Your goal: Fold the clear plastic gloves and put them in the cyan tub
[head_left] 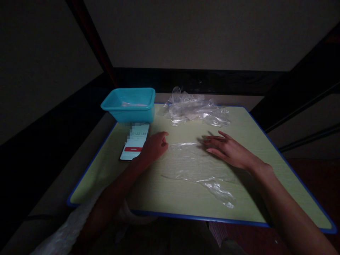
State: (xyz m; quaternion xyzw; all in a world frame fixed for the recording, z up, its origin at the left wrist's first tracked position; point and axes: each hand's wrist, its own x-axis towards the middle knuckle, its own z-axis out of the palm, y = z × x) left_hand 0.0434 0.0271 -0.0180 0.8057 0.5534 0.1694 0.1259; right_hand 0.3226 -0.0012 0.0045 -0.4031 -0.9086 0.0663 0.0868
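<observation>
A clear, thin plastic sheet, probably a disposable plastic glove (191, 163), lies spread on the table, with a crumpled strip trailing toward the near right. My left hand (155, 145) is closed at its upper left corner, fingers curled, and the film's edge meets the fingertips; the grip itself is partly hidden. Over the upper right part of the film, my right hand (228, 148) is open, palm down, fingers stretched toward the left. Its fingertips are slightly blurred, and I cannot tell whether they touch the film. Behind both hands sits a crumpled pile of clear plastic (196, 108).
A turquoise plastic basket (130, 115) stands at the table's back left corner with something pale inside. In front of it lies a phone (134, 145) showing a running timer, close to my left hand. The pale table (106, 187) has a blue edge; walls rise behind it.
</observation>
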